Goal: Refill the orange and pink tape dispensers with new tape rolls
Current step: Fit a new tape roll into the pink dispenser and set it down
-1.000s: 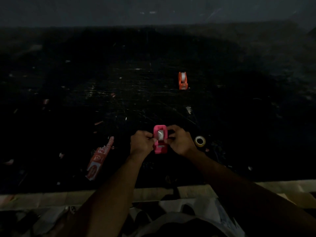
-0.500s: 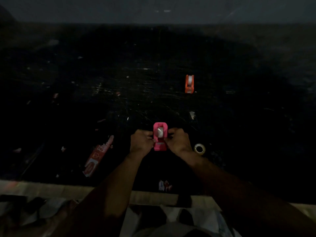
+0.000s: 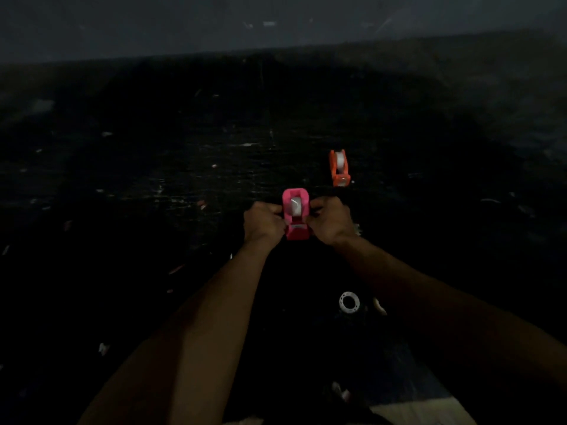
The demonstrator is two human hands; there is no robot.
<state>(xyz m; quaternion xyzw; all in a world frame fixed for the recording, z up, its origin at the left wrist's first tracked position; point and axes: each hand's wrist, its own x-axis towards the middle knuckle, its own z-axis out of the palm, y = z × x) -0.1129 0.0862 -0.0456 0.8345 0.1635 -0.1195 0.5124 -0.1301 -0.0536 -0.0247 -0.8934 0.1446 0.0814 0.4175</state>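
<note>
Pink dispenser [image 3: 295, 214] at centre, gripped from both sides: left hand [image 3: 264, 222] and right hand [image 3: 333, 220] each have their fingers curled against a side wall. Whether it rests on the dark table [image 3: 153, 179] or is lifted, cannot tell. A pale roll [image 3: 296, 206] sits in its well. The orange dispenser [image 3: 339, 168] stands beyond and to the right, apart and untouched, also with a roll.

Risks, as judged: a roll not fully seated may pop out if the walls are squeezed or spread; dim light may hide the tape's free end; the grip may slip.

Pink dispenser's long axis runs away from the person, with the blocky end, probably the cutter, nearest them and the rounded end far.
</note>
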